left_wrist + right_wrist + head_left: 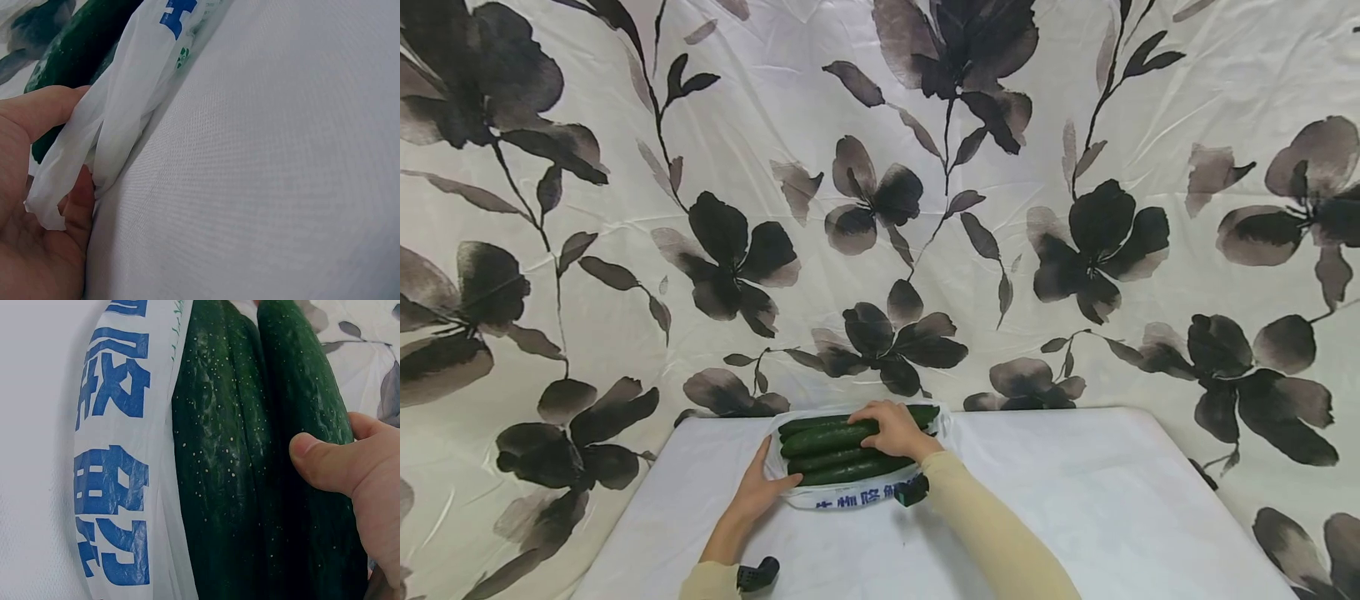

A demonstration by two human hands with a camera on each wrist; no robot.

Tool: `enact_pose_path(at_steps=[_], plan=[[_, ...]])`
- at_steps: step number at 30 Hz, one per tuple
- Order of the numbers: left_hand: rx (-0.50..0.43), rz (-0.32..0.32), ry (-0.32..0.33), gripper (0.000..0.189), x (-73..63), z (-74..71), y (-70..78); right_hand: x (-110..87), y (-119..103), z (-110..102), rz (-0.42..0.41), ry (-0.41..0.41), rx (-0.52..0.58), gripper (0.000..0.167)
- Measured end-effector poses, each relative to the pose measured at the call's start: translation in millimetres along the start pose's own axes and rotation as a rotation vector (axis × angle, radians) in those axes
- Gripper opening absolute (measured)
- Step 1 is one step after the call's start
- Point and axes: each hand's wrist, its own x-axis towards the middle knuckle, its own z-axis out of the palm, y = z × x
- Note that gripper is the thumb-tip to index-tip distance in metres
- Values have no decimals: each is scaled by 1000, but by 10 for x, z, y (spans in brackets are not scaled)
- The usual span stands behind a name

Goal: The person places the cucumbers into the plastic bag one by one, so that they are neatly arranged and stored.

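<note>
Several long dark-green cucumbers [838,475] lie side by side in a white plastic bag [801,500] with blue print, its mouth spread around them. My right hand [895,431] reaches over from the right and grips one cucumber [306,381], thumb on the near side and fingers over the far side. At the bag's left end, my left hand [756,490] holds the edge of the film between thumb and fingers. Its thumb tip lies beside the cucumber ends in the left wrist view. The far fingers of my right hand are mostly hidden behind the cucumber.
The bag rests near the back edge of a table with a white cloth [1060,500]. Behind it hangs a pale curtain [805,333] with dark printed flowers. A small black device [758,575] is worn at the left wrist, another [912,492] at the right.
</note>
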Motion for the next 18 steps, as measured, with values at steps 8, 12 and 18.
enact_pose_path(at_steps=[8, 12, 18], plan=[[4, -14, 5, 107, -18, 7, -10, 0, 28, 47, -5, 9, 12, 41], [-7, -14, 8, 105, -16, 15, -31, 6, 43, 79, -3, 8, 13, 42], [-12, -2, 19, 105, 3, 15, -18, 35, 57, 91, 1, 26, 17, 42]])
